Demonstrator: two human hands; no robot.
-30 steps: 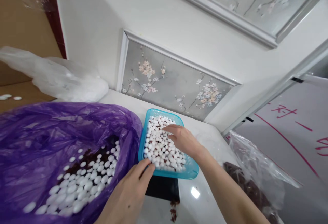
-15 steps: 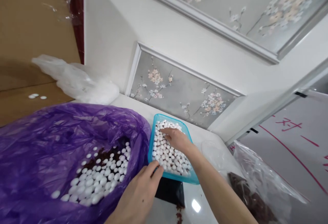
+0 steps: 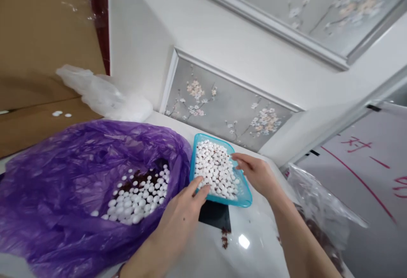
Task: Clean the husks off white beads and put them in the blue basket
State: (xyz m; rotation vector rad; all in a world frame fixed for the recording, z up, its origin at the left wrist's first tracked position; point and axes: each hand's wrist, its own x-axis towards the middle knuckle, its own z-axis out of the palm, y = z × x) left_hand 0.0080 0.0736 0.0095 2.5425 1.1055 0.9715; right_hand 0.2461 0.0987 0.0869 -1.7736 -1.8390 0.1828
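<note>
- The blue basket (image 3: 245, 202) sits on the white table (image 3: 203, 254), near the foot of the wall and just beside the purple bag (image 3: 79, 155)
- White balls (image 3: 216, 168) fill most of the basket, with reddish-brown specks among them; its near right corner shows bare plastic
- The left hand (image 3: 182, 212) lies over the basket's near left corner, thumb and forefinger slightly apart at the rim; I cannot tell whether they clamp it
- The right hand (image 3: 257, 174) is at the basket's right side, forefinger stretched towards the balls and thumb a little below it, a narrow gap between the two (whether anything is pinched there, I cannot tell)
- The purple bag gapes open, holding more white balls, larger-looking, heaped beside dark reddish bits (image 3: 137, 179)
- A flat black piece (image 3: 216, 215) lies on the near side of the basket, partly hidden by it, with a few reddish-brown crumbs (image 3: 224, 240) close to its corner
- Behind the purple bag are a crumpled whitish plastic bag (image 3: 108, 98) and brown cardboard (image 3: 41, 40) bearing a few white pieces (image 3: 57, 113)
- To the right, a clear plastic bag (image 3: 324, 197) stands before a whiteboard (image 3: 365, 176) with red writing
</note>
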